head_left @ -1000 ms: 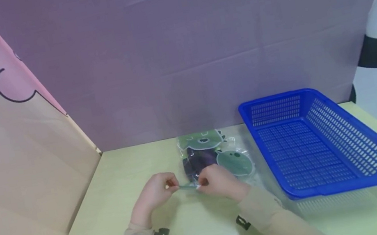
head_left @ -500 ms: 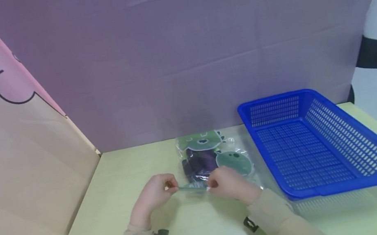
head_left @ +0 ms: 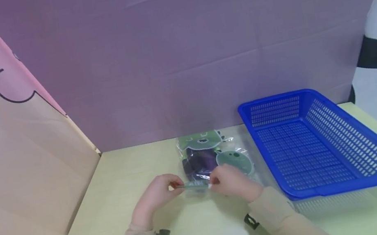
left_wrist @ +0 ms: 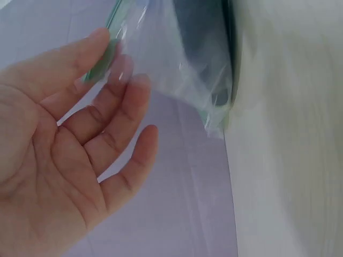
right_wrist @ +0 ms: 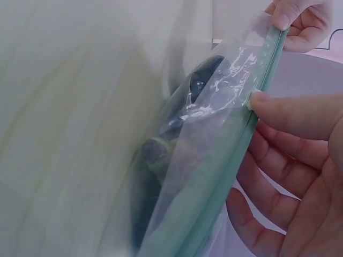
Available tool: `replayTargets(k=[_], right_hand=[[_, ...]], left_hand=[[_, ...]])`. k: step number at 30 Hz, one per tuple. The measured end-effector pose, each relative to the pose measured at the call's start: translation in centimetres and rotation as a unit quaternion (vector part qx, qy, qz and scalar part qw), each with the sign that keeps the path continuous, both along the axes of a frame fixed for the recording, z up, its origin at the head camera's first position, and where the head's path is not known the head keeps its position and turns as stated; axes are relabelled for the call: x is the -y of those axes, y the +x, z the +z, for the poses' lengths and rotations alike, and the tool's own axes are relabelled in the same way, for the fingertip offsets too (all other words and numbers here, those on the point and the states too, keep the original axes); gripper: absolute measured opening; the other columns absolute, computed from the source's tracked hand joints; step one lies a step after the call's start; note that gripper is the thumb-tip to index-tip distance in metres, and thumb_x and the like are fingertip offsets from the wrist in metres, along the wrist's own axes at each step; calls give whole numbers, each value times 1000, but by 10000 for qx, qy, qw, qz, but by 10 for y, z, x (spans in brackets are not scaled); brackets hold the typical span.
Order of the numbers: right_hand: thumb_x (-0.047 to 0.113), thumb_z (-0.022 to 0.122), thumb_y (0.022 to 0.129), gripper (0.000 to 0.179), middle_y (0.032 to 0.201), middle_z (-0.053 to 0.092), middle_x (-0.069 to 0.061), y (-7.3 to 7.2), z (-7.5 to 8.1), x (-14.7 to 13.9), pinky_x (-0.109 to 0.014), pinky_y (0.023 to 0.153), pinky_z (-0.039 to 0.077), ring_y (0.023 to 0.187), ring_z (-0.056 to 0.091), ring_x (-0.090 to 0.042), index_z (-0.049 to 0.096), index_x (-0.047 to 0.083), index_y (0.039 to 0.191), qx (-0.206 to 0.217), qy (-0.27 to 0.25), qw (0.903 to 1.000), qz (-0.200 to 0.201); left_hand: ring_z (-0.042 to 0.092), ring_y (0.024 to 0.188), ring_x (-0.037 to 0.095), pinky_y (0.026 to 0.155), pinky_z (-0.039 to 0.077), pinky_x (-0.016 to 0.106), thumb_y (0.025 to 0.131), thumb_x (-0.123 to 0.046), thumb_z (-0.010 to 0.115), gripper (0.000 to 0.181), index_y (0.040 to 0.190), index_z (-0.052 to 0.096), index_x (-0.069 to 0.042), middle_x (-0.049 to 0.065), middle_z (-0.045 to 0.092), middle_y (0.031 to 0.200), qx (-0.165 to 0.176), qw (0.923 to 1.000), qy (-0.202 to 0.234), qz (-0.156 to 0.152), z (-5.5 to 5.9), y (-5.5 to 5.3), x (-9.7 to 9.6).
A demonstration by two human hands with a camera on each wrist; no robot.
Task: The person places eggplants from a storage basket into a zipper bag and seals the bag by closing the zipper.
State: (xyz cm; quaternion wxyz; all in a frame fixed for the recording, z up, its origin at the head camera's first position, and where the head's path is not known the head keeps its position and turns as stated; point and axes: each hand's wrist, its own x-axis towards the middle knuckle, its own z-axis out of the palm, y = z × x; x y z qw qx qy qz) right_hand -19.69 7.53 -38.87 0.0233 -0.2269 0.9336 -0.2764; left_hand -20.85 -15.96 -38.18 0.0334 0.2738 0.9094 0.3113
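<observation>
A clear zip bag (head_left: 235,161) with green dinosaur-like prints lies on the table, its green zip strip (right_wrist: 230,155) raised along the near edge. Inside it sits a dark, folded-looking item (head_left: 199,162) whose kind I cannot tell. My left hand (head_left: 160,193) pinches one end of the strip between thumb and index finger, other fingers loosely bent. Further right along the strip, my right hand (head_left: 234,182) pinches a small white slider (right_wrist: 251,100) under the thumb tip. The left wrist view shows the bag's plastic (left_wrist: 155,53) hanging from the left fingertips.
A blue perforated plastic basket (head_left: 375,182) stands on the table (head_left: 119,174) to the right of the bag. A purple cloth backdrop (head_left: 177,52) rises at the table's far edge, with printed cloths at both sides.
My right hand has slid to the right along the strip with the slider, widening the gap between the hands. My left hand keeps its pinch and has shifted slightly right.
</observation>
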Motion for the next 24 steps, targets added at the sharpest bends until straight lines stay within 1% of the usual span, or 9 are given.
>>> replayTargets(k=[3, 8, 11, 16, 21, 24], right_hand=[[10, 70, 81, 6, 68, 65, 0, 0, 2, 1, -26, 58, 49, 55, 53, -8, 68, 6, 77, -35, -28, 10000, 8], [9, 71, 80, 4, 73, 67, -2, 0, 3, 2, -29, 64, 51, 64, 57, -11, 69, 6, 80, -111, 37, 9999, 33], [9, 71, 79, 3, 75, 68, -2, -1, 2, 1, -29, 65, 52, 66, 58, -12, 70, 7, 82, -155, 96, 9998, 37], [8, 71, 79, 3, 72, 67, 0, 0, 2, -3, -26, 62, 50, 61, 55, -9, 69, 6, 81, -126, 97, 9999, 1], [9, 70, 81, 4, 69, 64, 2, 0, 0, -7, -24, 60, 49, 58, 53, -7, 68, 8, 78, 21, 106, 9999, -63], [9, 70, 81, 5, 69, 64, 3, 0, -2, -8, -24, 60, 50, 58, 53, -7, 67, 9, 77, 23, 136, 9999, -83]], left_hand=[[62, 81, 14, 81, 53, 39, 84, -8, 67, 6, 89, 70, -6, 0, 69, 85, 42, 10000, 13, -22, -1, 1, -3], [61, 79, 13, 78, 53, 35, 82, -4, 68, 4, 85, 70, -5, 2, 69, 83, 210, 9996, -20, 180, -1, 2, -4], [62, 78, 13, 78, 53, 33, 81, -3, 68, 5, 84, 71, -5, 2, 70, 84, 164, 9996, -115, 192, 0, 1, -3], [62, 79, 14, 78, 53, 33, 81, -2, 68, 6, 83, 71, -7, 3, 70, 84, 176, 9994, -150, 275, 1, 2, -2], [61, 77, 13, 77, 53, 32, 80, -2, 69, 5, 83, 71, -6, 2, 70, 83, 322, 9985, -165, 410, 2, 3, -2], [61, 77, 12, 76, 53, 31, 80, -2, 69, 5, 83, 71, -6, 1, 69, 83, 450, 9977, -134, 497, 1, 3, -2]])
